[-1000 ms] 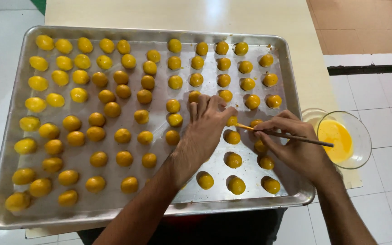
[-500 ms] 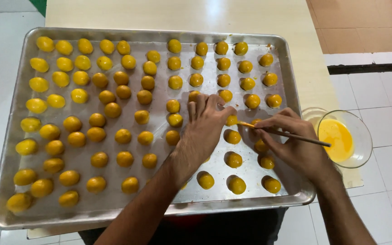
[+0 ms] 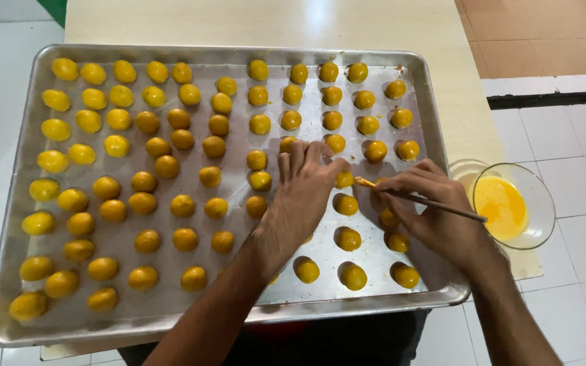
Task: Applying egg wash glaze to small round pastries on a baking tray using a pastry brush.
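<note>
From the head camera, looking straight down, the left hand [image 3: 304, 193] lies over the middle of a large metal baking tray [image 3: 232, 324], its fingers held together and bent, the thumb and forefinger tips pinched on a small yellow dough ball [image 3: 344, 179] just ahead of the knuckles. The right hand [image 3: 435, 210] sits just right of the left one, its fingers closed around a thin wooden-handled brush [image 3: 420, 199]; the brush lies slantwise across the hand, its pale tip pointing left and touching or nearly touching that pinched ball, its handle end sticking out to the right past the tray's edge. Between the two hands and below them stand more glazed balls in loose rows, one [image 3: 346, 204] just under the brush tip and another [image 3: 348, 238] nearer the person. To the left of the left hand the tray carries many more balls, those at the far left [image 3: 55, 129] a paler, brighter yellow than the deeper orange ones near the hands. Right of the right hand, off the tray, a clear glass bowl [image 3: 534, 196] holds a yellow liquid, probably beaten egg, and stands at the edge of the pale worktop [image 3: 374, 24]. White floor tiles [image 3: 578, 149] show beyond the bowl. Both forearms reach up from the bottom of the view
</note>
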